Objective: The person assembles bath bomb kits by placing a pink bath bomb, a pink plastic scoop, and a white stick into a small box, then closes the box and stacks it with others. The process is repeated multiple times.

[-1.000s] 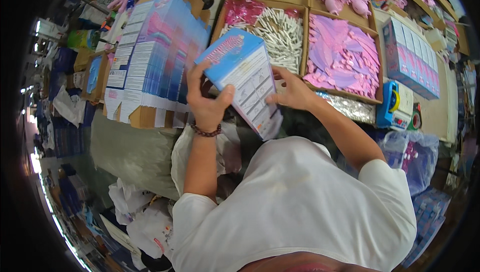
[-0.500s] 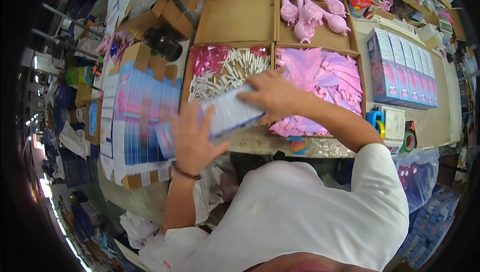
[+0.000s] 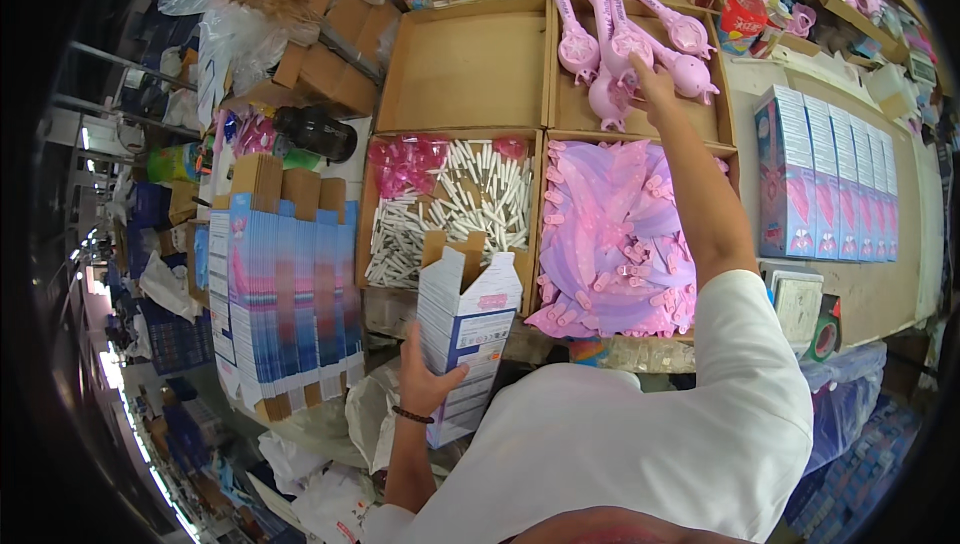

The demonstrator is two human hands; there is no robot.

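Observation:
My left hand [image 3: 424,380] is closed on the lower left side of a white and blue carton [image 3: 470,344]. The carton stands tilted in front of the trays, its top flaps raised and open. Over the far right tray, the fingers of my right hand [image 3: 655,92] are closed at the round head of a pink toy wand [image 3: 628,41]; its fingertips are partly hidden. Several similar pink wands with long handles and round heads lie around it in that cardboard tray [image 3: 715,116].
At left stands a row of flattened blue and pink cartons [image 3: 290,284]. Small white sticks [image 3: 480,184] and pink-purple pieces [image 3: 610,234] fill the near trays. Upright filled-out boxes [image 3: 825,179] stand at right, above a green tape roll [image 3: 826,332]. A dark jar [image 3: 318,134] lies at upper left.
The flat-lying carton now stands upright with its top open, held by my left hand. My right hand has left the carton and moved away, up to the pink wands.

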